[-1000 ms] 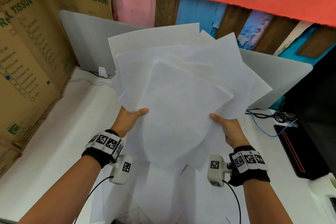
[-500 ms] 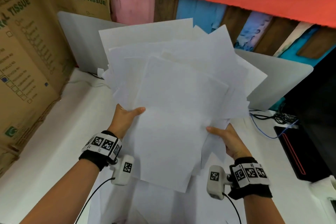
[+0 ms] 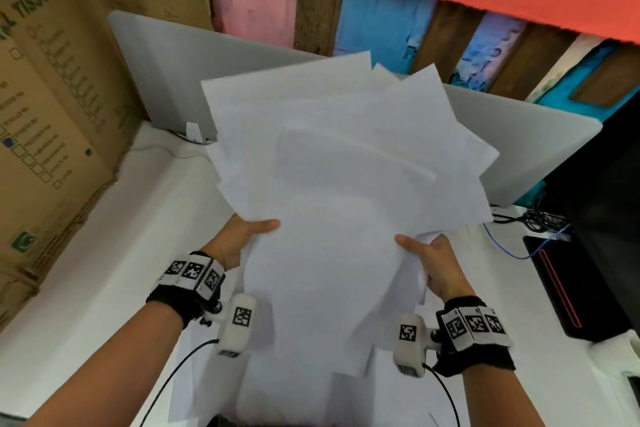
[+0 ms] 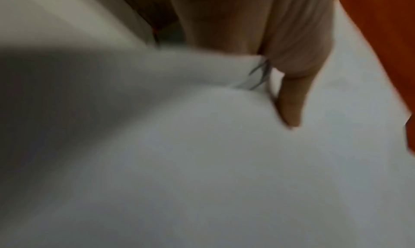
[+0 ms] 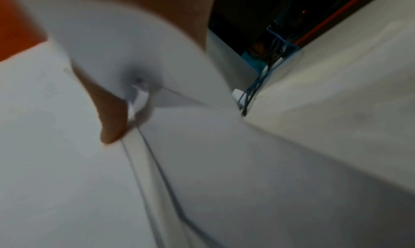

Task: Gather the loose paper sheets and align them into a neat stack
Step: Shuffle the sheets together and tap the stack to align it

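A fanned, uneven bundle of white paper sheets [image 3: 339, 191] is held up above the white table [image 3: 86, 274], its corners sticking out at different angles. My left hand [image 3: 242, 239] grips the bundle's left edge, thumb on top, the other fingers hidden behind the paper. My right hand [image 3: 433, 260] grips the right edge the same way. In the left wrist view the thumb [image 4: 292, 99] presses on the paper sheets [image 4: 202, 163]. The right wrist view shows my thumb [image 5: 110, 113] pinching overlapping sheet edges [image 5: 202, 163]. More white sheets [image 3: 294, 388] lie on the table below the bundle.
A big cardboard box [image 3: 52, 97] stands at the left. Grey panels [image 3: 162, 80] stand behind the paper. At the right are a black device with a red line [image 3: 568, 288], a blue cable [image 3: 512, 250] and a dark monitor [image 3: 606, 201].
The bundle has slid lower between my hands and its sheets have shifted. My right hand has dropped and come nearer; my left hand has stayed about where it was.
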The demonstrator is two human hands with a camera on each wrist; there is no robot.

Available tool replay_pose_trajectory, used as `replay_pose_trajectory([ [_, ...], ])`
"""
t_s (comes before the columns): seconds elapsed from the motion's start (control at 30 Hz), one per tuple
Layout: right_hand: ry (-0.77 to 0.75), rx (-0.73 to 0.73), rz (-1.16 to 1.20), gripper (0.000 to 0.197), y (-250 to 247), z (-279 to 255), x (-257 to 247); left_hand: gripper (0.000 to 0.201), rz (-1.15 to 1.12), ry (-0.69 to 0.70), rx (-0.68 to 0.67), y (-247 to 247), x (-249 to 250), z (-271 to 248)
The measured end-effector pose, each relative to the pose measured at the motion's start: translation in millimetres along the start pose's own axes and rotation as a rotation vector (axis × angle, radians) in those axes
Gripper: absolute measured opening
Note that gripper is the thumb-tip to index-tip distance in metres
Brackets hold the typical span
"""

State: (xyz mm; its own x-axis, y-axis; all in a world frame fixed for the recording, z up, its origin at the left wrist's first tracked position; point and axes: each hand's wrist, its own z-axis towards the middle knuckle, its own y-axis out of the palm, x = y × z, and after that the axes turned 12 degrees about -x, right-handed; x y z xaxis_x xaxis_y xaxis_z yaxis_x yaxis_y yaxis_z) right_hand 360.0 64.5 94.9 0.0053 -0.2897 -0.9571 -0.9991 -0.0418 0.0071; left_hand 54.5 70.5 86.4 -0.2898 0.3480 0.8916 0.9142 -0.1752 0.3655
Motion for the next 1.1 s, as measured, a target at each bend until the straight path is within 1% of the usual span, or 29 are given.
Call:
replay_pose_trajectory([
  [0.03, 0.016, 0.004, -0.011, 0.011, 2, 1, 5, 0.057, 0.038, -0.024, 0.006, 3, -5, 2],
  [0.07, 0.015, 0.004, -0.017, 0.014, 4, 2, 7, 0.038, 0.101, -0.035, 0.041, 5, -9, 4],
  [0.1, 0.002, 0.01, -0.026, 0.018, 6, 2, 7, 0.027, 0.166, -0.025, 0.07, 7, -11, 6],
  [0.17, -0.011, 0.01, -0.044, 0.028, 6, 3, 9, 0.027, 0.247, 0.016, 0.098, 10, -11, 9],
  [0.2, -0.005, -0.013, -0.041, 0.037, 4, 2, 11, 0.028, 0.262, 0.044, 0.106, 12, -10, 9],
  [0.27, 0.035, -0.117, -0.016, 0.059, 1, 2, 15, 0.03, 0.263, 0.098, 0.127, 15, -3, 11],
  [0.3, 0.076, -0.178, -0.007, 0.065, 0, 0, 15, 0.03, 0.261, 0.113, 0.135, 14, 0, 11],
  [0.33, 0.109, -0.227, 0.002, 0.064, -2, -2, 15, 0.029, 0.261, 0.122, 0.142, 13, 3, 12],
  [0.4, 0.14, -0.241, 0.092, 0.055, -7, -6, 14, 0.024, 0.257, 0.114, 0.163, 6, 4, 13],
  [0.47, 0.125, -0.161, 0.217, 0.06, -13, -7, 14, 0.02, 0.227, 0.083, 0.186, -1, 3, 15],
  [0.5, 0.115, -0.117, 0.245, 0.057, -16, -6, 14, 0.02, 0.209, 0.067, 0.193, -3, 1, 15],
  [0.53, 0.111, -0.087, 0.258, 0.044, -18, -5, 13, 0.021, 0.191, 0.051, 0.197, -5, -1, 15],
  [0.57, 0.12, -0.07, 0.263, 0.033, -18, -2, 11, 0.025, 0.168, 0.04, 0.193, -7, -3, 14],
  [0.6, 0.133, -0.057, 0.26, 0.03, -18, -1, 9, 0.031, 0.14, 0.027, 0.186, -9, -4, 13],
  [0.67, 0.146, -0.05, 0.208, 0.03, -17, 2, 4, 0.042, 0.055, 0.002, 0.142, -12, -6, 10],
  [0.73, 0.129, -0.077, 0.152, 0.027, -13, 2, -3, 0.051, 0.001, -0.015, 0.08, -15, -8, 6],
  [0.77, 0.113, -0.097, 0.141, 0.028, -11, 2, -4, 0.057, -0.002, -0.016, 0.058, -16, -9, 6],
  [0.8, 0.094, -0.122, 0.117, 0.034, -8, 3, -5, 0.06, 0.002, -0.013, 0.046, -16, -10, 6],
  [0.83, 0.071, -0.139, 0.078, 0.041, -5, 4, -4, 0.06, 0.016, -0.001, 0.04, -14, -10, 6],
  [0.87, 0.048, -0.15, 0.034, 0.041, -2, 5, -4, 0.06, 0.028, 0.013, 0.04, -11, -10, 6],
  [0.93, -0.016, -0.091, -0.022, 0.023, 3, 7, -2, 0.06, 0.057, 0.061, 0.057, -7, -10, 7],
  [0.97, -0.059, -0.052, -0.025, 0.02, 4, 6, -2, 0.057, 0.07, 0.091, 0.07, -5, -7, 6],
  [1.03, -0.157, 0.003, 0.021, 0.019, 5, 4, -6, 0.054, 0.082, 0.151, 0.073, -5, 1, 7],
  [1.1, -0.243, 0.019, 0.079, 0.017, 6, 2, -13, 0.049, 0.11, 0.206, 0.065, -4, 11, 8],
])
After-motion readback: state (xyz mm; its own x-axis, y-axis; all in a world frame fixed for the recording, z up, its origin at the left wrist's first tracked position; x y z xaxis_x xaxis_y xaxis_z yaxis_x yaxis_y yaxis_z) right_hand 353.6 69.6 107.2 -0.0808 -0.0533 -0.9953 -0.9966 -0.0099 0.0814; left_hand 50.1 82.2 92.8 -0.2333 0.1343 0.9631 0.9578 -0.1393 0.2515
